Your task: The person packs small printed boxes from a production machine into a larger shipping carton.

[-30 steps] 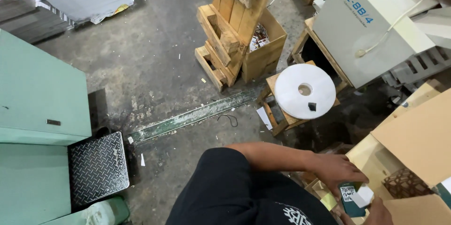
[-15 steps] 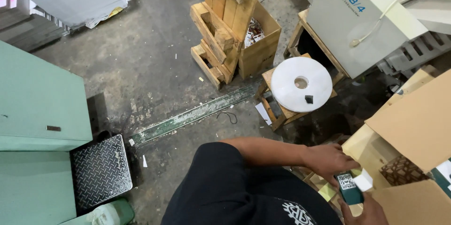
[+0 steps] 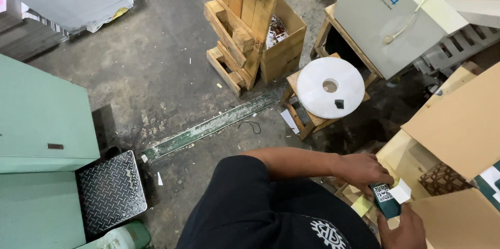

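**Small dark green box now held by both hands at the carton's edge**

Left hand (image 3: pixel 362 171) reaches across from the torso, fingers curled over the top of the small dark green box (image 3: pixel 385 201). Right hand (image 3: pixel 403 231) comes up from the bottom edge, fingers closed around the box's lower end. So it's a two-hand grip, neither hand spread wide. Fingertips on the far side are hidden, can't tell how far they wrap

Changes since a second ago:
- box sits a bit higher and more to the left in view than before, with its square printed code label facing up
- left forearm has stayed stretched across the body, hand has barely shifted on the box
- the camera has tilted, so the wooden stool and the white disc (image 3: pixel 330 87) on it have slid toward centre. That's head motion, not the objects

My read: the box is being handled and turned right at the mouth of the open cardboard carton (image 3: pixel 458 124), just beside a white paper slip (image 3: pixel 402 192) and a yellow one (image 3: pixel 361 206). Whether it's going in or coming out, can't tell. A patterned brown packet (image 3: pixel 440 179) lies inside the carton

Surroundings: stacked wooden pallet pieces (image 3: pixel 245 15) upright in a crate, a grey-white machine housing (image 3: pixel 385 15) behind the stool, a green cabinet (image 3: pixel 36 124) at left with a checker-plate step (image 3: pixel 110 192) below it, and a green floor rail (image 3: pixel 213 124) running diagonally
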